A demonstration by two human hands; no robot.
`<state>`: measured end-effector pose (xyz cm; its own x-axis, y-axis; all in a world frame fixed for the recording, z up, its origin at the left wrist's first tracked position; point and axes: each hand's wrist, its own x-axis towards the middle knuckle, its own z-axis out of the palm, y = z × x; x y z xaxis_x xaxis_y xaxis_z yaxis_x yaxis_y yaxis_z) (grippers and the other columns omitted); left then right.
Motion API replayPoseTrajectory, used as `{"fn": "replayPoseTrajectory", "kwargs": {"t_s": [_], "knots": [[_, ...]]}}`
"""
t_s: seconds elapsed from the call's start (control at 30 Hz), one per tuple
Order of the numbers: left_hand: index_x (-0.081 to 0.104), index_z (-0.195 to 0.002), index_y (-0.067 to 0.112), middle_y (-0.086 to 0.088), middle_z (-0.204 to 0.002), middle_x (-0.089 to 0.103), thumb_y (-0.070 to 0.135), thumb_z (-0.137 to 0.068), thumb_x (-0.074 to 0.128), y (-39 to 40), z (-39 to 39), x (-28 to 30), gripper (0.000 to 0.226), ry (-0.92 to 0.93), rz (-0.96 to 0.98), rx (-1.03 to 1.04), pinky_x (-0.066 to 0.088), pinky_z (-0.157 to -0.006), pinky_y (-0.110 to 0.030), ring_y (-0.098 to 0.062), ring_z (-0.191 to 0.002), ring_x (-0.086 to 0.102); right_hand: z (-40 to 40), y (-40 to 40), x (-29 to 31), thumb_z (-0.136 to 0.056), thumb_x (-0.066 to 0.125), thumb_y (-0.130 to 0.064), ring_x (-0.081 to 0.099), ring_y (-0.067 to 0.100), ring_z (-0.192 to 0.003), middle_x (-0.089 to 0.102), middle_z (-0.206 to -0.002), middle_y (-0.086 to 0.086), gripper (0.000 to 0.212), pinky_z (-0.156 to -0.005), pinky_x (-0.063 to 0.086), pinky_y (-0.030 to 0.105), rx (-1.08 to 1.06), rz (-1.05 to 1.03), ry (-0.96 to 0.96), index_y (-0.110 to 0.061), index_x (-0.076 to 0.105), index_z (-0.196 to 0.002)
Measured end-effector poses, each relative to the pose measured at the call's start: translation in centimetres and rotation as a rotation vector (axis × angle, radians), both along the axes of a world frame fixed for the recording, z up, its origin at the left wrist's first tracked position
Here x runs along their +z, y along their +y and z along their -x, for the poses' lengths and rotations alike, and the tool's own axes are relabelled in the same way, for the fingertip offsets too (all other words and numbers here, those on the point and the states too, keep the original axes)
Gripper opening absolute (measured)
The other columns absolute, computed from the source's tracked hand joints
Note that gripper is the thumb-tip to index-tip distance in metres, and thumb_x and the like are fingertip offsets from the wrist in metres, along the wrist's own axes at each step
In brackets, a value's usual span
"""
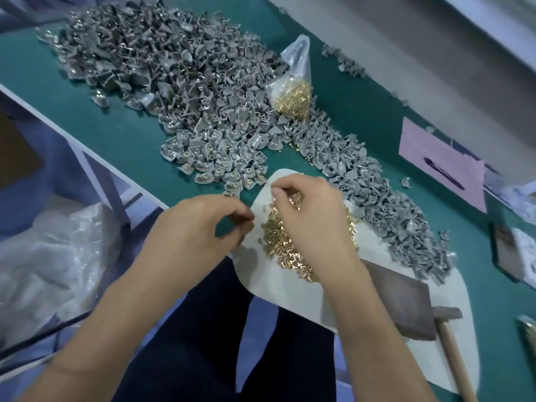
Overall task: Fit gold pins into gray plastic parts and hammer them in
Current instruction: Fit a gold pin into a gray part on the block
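The right hand (pixel 307 216) covers part of the pin heap (pixel 278 239), so what its fingertips hold cannot be told. Beside the heap, the left hand (pixel 200 224) curls over something too blurred to name. The hammer (pixel 452 340) handle runs off the bottom edge.

no writing, label, brand, number or sign can be read anywhere in this view. the pink sheet (pixel 441 166) on the table carries no legible marks, only a dark pen (pixel 443 173) lying on it. the clear bag (pixel 293 82) of gold pins has no readable print. the small framed card (pixel 519 253) near the right edge shows pale shapes too blurred to make out.
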<state>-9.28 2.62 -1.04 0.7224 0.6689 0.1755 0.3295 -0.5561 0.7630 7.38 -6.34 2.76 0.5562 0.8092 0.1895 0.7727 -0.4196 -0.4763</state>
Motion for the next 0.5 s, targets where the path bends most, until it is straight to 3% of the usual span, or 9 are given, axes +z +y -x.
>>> {"fn": "replayPoseTrajectory", "kwargs": {"t_s": [0.13,0.27,0.4,0.5], "knots": [[0.067,-0.112,0.041,0.023,-0.095,0.063,0.037,-0.085,0.07,-0.5,-1.5,-0.1,0.027,0.115,-0.056,-0.057,0.046,-0.074,-0.03,-0.002,-0.099,0.053,-2.0,-4.1,0.6,-0.096,0.065,-0.022,0.063,0.001,-0.094,0.071,-0.094,-0.022,0.015,-0.093,0.053,0.031,-0.107,0.008,-0.006,-0.03,0.076,-0.101],[0.064,-0.114,0.038,0.019,-0.095,0.061,0.034,-0.089,0.072,-0.4,-2.6,-0.6,0.027,0.192,-0.054,-0.073,0.037,-0.065,-0.021,-0.002,-0.09,0.05,-2.9,-7.7,-0.2,-0.097,0.065,-0.023,0.062,-0.007,-0.091,0.07,-0.097,-0.025,0.016,-0.083,0.048,0.016,-0.191,-0.026,0.008,-0.031,0.075,-0.105],[0.068,-0.118,0.026,0.008,-0.105,0.065,0.021,-0.097,0.063,0.1,-3.8,-0.3,0.022,0.181,-0.051,-0.053,0.049,-0.078,-0.034,-0.016,-0.093,0.061,-3.2,-9.0,-1.1,-0.097,0.066,-0.021,0.062,-0.009,-0.09,0.07,-0.097,-0.022,0.016,-0.084,0.05,0.013,-0.242,-0.062,0.022,-0.029,0.075,-0.108],[0.067,-0.126,0.022,-0.001,-0.119,0.063,0.016,-0.099,0.057,0.3,-5.3,0.1,0.029,0.253,-0.122,-0.032,0.051,-0.083,-0.039,-0.025,-0.101,0.063,-3.3,-9.0,-1.3,-0.096,0.067,-0.021,0.062,-0.01,-0.092,0.068,-0.095,-0.026,0.016,-0.082,0.043,0.003,-0.258,-0.121,0.052,-0.029,0.075,-0.107]]}}
